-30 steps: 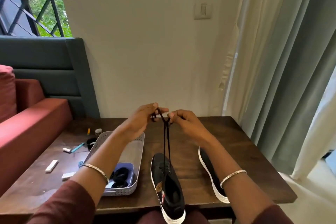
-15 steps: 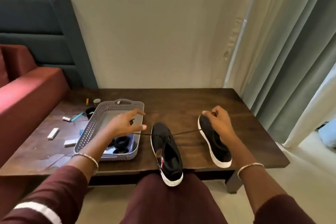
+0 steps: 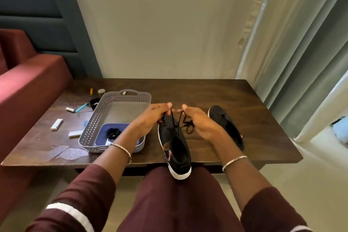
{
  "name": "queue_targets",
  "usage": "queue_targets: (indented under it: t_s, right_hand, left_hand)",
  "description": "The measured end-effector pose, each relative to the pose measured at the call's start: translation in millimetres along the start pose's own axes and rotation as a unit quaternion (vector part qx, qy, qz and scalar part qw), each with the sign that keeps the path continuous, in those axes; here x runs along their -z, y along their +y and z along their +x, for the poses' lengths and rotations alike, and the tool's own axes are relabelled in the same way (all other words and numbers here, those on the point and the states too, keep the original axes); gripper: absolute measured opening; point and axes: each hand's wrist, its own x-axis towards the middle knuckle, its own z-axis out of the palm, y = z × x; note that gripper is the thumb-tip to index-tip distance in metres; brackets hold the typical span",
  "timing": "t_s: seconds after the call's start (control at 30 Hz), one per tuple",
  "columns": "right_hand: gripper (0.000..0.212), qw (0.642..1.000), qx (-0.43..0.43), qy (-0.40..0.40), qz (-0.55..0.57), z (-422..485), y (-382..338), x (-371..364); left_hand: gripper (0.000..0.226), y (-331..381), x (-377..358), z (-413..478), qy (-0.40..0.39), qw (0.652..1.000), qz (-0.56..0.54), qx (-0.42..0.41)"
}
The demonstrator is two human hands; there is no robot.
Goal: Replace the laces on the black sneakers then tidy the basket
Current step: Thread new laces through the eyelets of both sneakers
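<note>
lace (image 3: 188, 127) ends: buried in the pinch of my left hand (image 3: 150, 118) and right hand (image 3: 199, 124) | second sneaker (image 3: 223, 117): partly behind my right wrist | basket (image 3: 116, 98): near corner behind my left forearm | small items (image 3: 57, 124) left of my left hand: too small to name

table (image 3: 188, 88): glossy dark wood | basket (image 3: 98, 118): perforated plastic (grey) | sneaker (image 3: 177, 143): seemingly matt cloth

Home living room: sofa (image 3: 28, 84), curtains (image 3: 301, 43), wooden table (image 3: 207, 92).
</note>
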Motion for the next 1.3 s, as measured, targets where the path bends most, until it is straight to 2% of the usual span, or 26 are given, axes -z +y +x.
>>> queue_targets:
  t_s: [0.07,0.13,0.2,0.27,0.37,0.43,0.5,0.6,0.67,0.7,0.8,0.87,0.93,1.1,1.3]
  right_hand:
    - [0.051,0.985,-0.019,0.054,0.162,12,15,-13]
    - [0.047,0.946,-0.056,0.110,0.299,22,30,-14]
    - [0.042,0.924,-0.075,0.150,0.344,27,41,-10]
    - [0.039,0.924,-0.075,0.192,0.323,27,54,0]
    - [0.034,0.937,-0.048,0.258,0.230,27,80,20]
    - [0.034,0.947,-0.053,0.259,0.180,23,95,27]
    - [0.034,0.964,-0.058,0.245,0.082,20,99,27]
    - [0.027,0.972,-0.034,0.216,-0.087,18,100,22]
    - [0.031,0.972,0.008,0.155,-0.174,17,98,19]
    - [0.032,0.964,0.022,0.122,-0.235,17,96,17]
    - [0.026,0.890,0.033,0.060,-0.451,20,88,11]
    - [0.015,0.877,0.038,0.073,-0.474,19,81,7]
    - [0.011,0.871,0.043,0.107,-0.477,18,78,3]
    - [0.011,0.882,-0.001,0.175,-0.436,12,90,-5]
    - [0.020,0.880,-0.038,0.255,-0.399,5,105,-14]
  left_hand:
    - [0.037,-7,-13,4,0.055,0.987,-0.148,0.025]
    - [0.038,-16,-20,7,0.111,0.944,-0.304,0.063]
    - [0.041,-30,-19,12,0.147,0.900,-0.400,0.087]
    - [0.038,-45,-14,11,0.186,0.912,-0.349,0.107]
    - [0.033,-73,0,9,0.218,0.953,-0.181,0.110]
    - [0.034,-86,3,9,0.210,0.967,-0.107,0.096]
    - [0.034,-95,1,12,0.189,0.980,0.040,0.051]
    - [0.014,-96,-5,14,0.131,0.970,0.201,-0.031]
    - [0.009,-92,-1,13,0.078,0.952,0.289,-0.060]
    - [0.008,-91,1,11,0.057,0.935,0.342,-0.075]
    - [0.005,-90,4,5,0.037,0.895,0.439,-0.069]
    - [0.008,-91,1,4,0.066,0.879,0.470,-0.035]
    - [0.011,-93,-4,6,0.094,0.880,0.466,-0.013]
    - [0.011,-105,-12,8,0.132,0.926,0.351,0.051]
    - [0.020,-118,-22,5,0.179,0.937,0.291,0.072]
